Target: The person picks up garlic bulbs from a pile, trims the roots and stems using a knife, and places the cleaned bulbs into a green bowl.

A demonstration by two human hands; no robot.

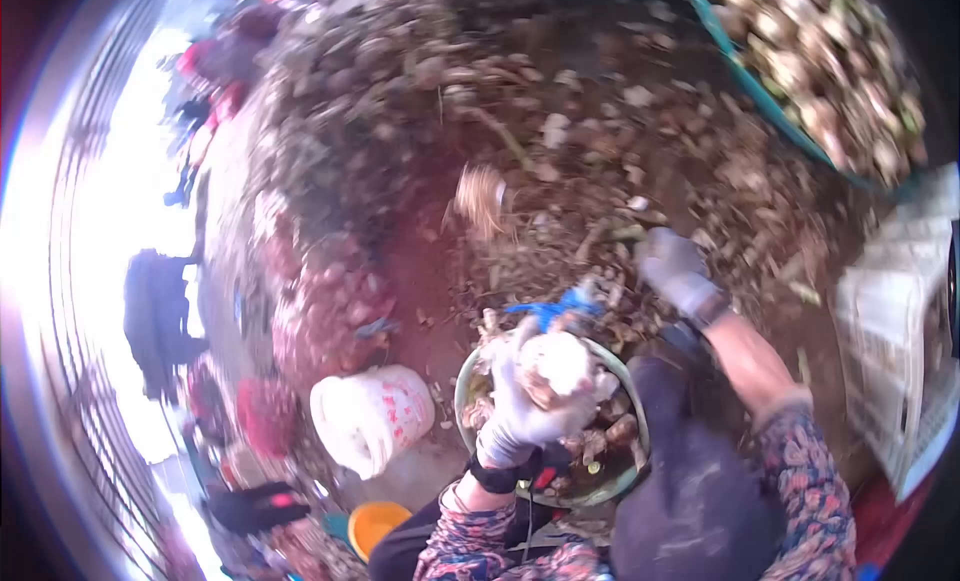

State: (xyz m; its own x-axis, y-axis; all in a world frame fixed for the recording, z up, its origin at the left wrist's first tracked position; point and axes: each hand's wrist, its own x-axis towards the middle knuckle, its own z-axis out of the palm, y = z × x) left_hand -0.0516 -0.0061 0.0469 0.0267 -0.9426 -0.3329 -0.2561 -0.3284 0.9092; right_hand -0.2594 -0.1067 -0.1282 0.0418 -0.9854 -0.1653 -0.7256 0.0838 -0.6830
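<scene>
My left hand (520,406), in a whitish glove, is closed around a white garlic bulb (556,363) above a green-rimmed basin (640,451). Brownish garlic bulbs (612,436) lie inside that basin, partly hidden by the hand. A bright blue strip of material (565,306) sits at its far rim. Off to the right, my right hand (678,269), in a grey glove, is stretched out over the scraps on the floor. Motion blurs its fingers, and I cannot make out whether anything is in them.
Peelings and stalks (590,171) cover the ground ahead. A teal tub (735,66) full of bulbs stands at upper right. On the left are a white bucket (375,418) lying tilted, a yellow container (375,526) and reddish net sacks (268,416). A pale crate (895,326) stands at right.
</scene>
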